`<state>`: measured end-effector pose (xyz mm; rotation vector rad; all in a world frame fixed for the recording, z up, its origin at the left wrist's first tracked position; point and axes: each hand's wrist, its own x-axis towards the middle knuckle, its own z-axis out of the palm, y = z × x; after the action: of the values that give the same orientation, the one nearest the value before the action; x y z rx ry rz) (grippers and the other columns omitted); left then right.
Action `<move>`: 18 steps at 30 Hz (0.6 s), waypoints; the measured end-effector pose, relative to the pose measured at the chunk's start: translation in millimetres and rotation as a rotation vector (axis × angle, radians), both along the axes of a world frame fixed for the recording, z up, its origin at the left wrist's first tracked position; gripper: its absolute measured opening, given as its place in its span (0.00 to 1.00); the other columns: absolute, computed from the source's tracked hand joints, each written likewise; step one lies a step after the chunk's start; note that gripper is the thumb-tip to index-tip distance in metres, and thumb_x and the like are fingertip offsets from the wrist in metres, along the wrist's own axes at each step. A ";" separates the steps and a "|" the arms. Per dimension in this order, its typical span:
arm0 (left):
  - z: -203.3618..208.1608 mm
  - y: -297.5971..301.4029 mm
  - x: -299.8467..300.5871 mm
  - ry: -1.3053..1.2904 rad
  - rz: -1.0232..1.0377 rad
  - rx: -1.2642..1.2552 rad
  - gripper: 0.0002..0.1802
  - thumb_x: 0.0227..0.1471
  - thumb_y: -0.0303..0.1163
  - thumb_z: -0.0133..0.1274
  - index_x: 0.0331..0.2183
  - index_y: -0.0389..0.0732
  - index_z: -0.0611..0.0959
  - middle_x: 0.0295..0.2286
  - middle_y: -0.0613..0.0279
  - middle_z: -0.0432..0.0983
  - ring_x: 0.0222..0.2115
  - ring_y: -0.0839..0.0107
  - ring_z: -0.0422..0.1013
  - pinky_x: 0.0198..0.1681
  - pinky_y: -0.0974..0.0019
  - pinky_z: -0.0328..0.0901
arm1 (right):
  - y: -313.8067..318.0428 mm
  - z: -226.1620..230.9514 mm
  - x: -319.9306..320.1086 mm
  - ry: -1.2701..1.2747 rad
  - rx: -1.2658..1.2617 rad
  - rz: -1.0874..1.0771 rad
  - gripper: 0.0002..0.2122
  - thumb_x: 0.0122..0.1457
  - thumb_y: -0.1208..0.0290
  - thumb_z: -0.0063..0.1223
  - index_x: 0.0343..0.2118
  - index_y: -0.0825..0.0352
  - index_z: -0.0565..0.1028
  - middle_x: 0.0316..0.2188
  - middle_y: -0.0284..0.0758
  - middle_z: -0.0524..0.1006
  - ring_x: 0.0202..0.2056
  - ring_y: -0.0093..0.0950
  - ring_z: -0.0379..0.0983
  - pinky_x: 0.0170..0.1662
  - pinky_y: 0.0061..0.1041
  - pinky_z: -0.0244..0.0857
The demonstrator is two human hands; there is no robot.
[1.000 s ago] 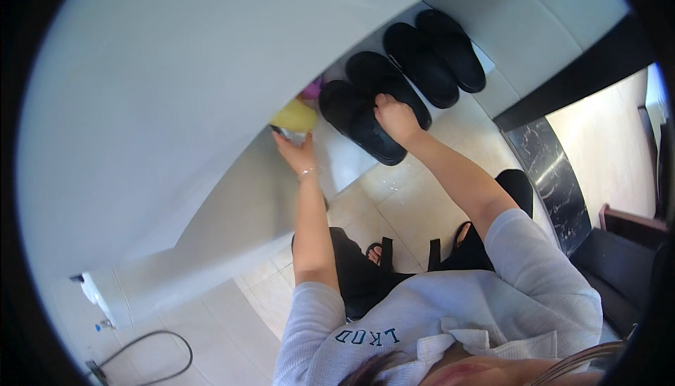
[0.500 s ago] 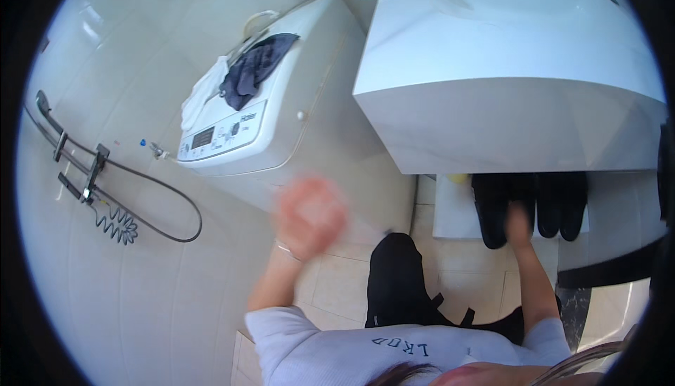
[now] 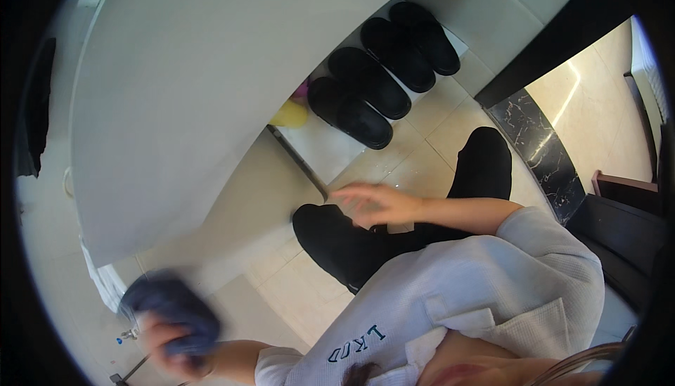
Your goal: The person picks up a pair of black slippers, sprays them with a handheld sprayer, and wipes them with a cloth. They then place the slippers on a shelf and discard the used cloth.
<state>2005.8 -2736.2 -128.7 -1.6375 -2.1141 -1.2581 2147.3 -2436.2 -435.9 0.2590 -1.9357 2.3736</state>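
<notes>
At the lower left, my left hand (image 3: 163, 340) is closed around a dark blue-grey cloth (image 3: 184, 305); both are smeared by motion. The cloth bunches up over the fingers, beside the washing machine's edge. My right hand (image 3: 373, 204) hovers just above my black-trousered knee (image 3: 323, 242), fingers loosely stretched and nothing seen in them. Beyond it, two pairs of black slippers (image 3: 358, 115) rest on a white board (image 3: 330, 150) under the cabinet. A white cloth (image 3: 105, 280) hangs at the left, partly hidden.
A large white basin cabinet (image 3: 190, 69) fills the upper left. Something yellow (image 3: 290, 114) sits beneath it next to the slippers. A black marble threshold (image 3: 541, 147) crosses the tiled floor (image 3: 408, 161) at the right, with dark furniture (image 3: 612, 238) beyond it. A tap (image 3: 126, 335) is on the left wall.
The view has swung to the right. My left hand, empty before, now holds the dark cloth that lay on the washing machine. My right hand has come away from the slippers to my knee.
</notes>
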 end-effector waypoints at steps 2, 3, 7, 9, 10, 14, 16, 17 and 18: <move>-64.8 45.4 15.8 -0.304 -0.102 -0.437 0.22 0.49 0.45 0.53 0.34 0.33 0.83 0.28 0.55 0.76 0.30 0.63 0.72 0.31 0.64 0.65 | -17.3 24.8 7.6 -0.056 -0.533 0.310 0.43 0.57 0.67 0.60 0.69 0.56 0.41 0.65 0.39 0.53 0.60 0.28 0.59 0.56 0.27 0.61; -95.0 67.8 15.9 -0.443 -0.110 -0.860 0.20 0.49 0.39 0.55 0.42 0.38 0.82 0.30 0.55 0.75 0.33 0.61 0.73 0.34 0.63 0.66 | -19.2 32.8 9.1 0.041 -0.427 0.263 0.43 0.57 0.67 0.60 0.69 0.57 0.43 0.66 0.38 0.53 0.61 0.28 0.56 0.58 0.28 0.59; -240.8 157.2 46.0 -0.626 0.266 -0.245 0.24 0.50 0.26 0.58 0.50 0.34 0.75 0.46 0.50 0.73 0.44 0.59 0.72 0.50 0.62 0.65 | 34.1 17.0 -11.5 -0.146 -0.026 -0.132 0.20 0.57 0.71 0.56 0.53 0.65 0.71 0.52 0.37 0.72 0.55 0.30 0.67 0.58 0.31 0.59; -302.6 195.7 37.6 -0.395 0.493 -0.355 0.27 0.50 0.29 0.60 0.51 0.33 0.73 0.48 0.47 0.72 0.48 0.57 0.71 0.53 0.61 0.64 | 86.3 -21.6 -44.0 0.024 0.591 -0.772 0.17 0.55 0.72 0.54 0.49 0.66 0.72 0.48 0.45 0.73 0.48 0.42 0.70 0.53 0.36 0.65; -332.5 214.5 35.1 -0.299 0.395 -0.475 0.31 0.48 0.38 0.63 0.51 0.33 0.73 0.51 0.44 0.69 0.53 0.48 0.65 0.55 0.54 0.63 | 109.6 -45.3 -63.2 -0.035 0.671 -0.847 0.20 0.55 0.69 0.56 0.52 0.66 0.70 0.51 0.45 0.71 0.50 0.43 0.69 0.54 0.36 0.65; -422.3 262.5 21.2 -0.070 0.324 -0.635 0.42 0.46 0.44 0.61 0.54 0.23 0.68 0.58 0.35 0.58 0.61 0.44 0.53 0.61 0.56 0.57 | 155.2 -126.8 -115.9 0.133 1.384 -0.637 0.22 0.57 0.70 0.53 0.55 0.66 0.67 0.52 0.48 0.68 0.48 0.46 0.69 0.49 0.37 0.66; -445.0 265.4 16.2 0.009 0.364 -0.579 0.43 0.46 0.44 0.61 0.54 0.21 0.67 0.58 0.33 0.57 0.62 0.43 0.52 0.61 0.57 0.57 | 161.4 -142.4 -112.7 0.161 1.269 -0.692 0.18 0.52 0.73 0.53 0.48 0.65 0.73 0.43 0.45 0.72 0.44 0.45 0.70 0.48 0.38 0.67; -452.4 265.8 15.8 -0.018 0.355 -0.634 0.44 0.46 0.44 0.61 0.54 0.20 0.67 0.59 0.32 0.56 0.62 0.42 0.52 0.61 0.57 0.57 | 161.8 -144.2 -105.2 0.124 1.203 -0.662 0.17 0.50 0.74 0.54 0.45 0.64 0.75 0.41 0.44 0.74 0.43 0.45 0.70 0.49 0.37 0.67; -456.4 265.4 14.8 0.051 0.382 -0.590 0.44 0.46 0.45 0.61 0.53 0.21 0.67 0.59 0.33 0.56 0.62 0.43 0.53 0.60 0.58 0.58 | 160.3 -142.9 -96.4 0.068 1.122 -0.660 0.16 0.48 0.75 0.54 0.43 0.64 0.76 0.39 0.43 0.75 0.42 0.44 0.70 0.49 0.37 0.67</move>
<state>2020.6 -2470.7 -585.1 -1.3054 -2.7582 -0.4973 2050.9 -2275.9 -578.8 -0.2305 -2.5400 0.7442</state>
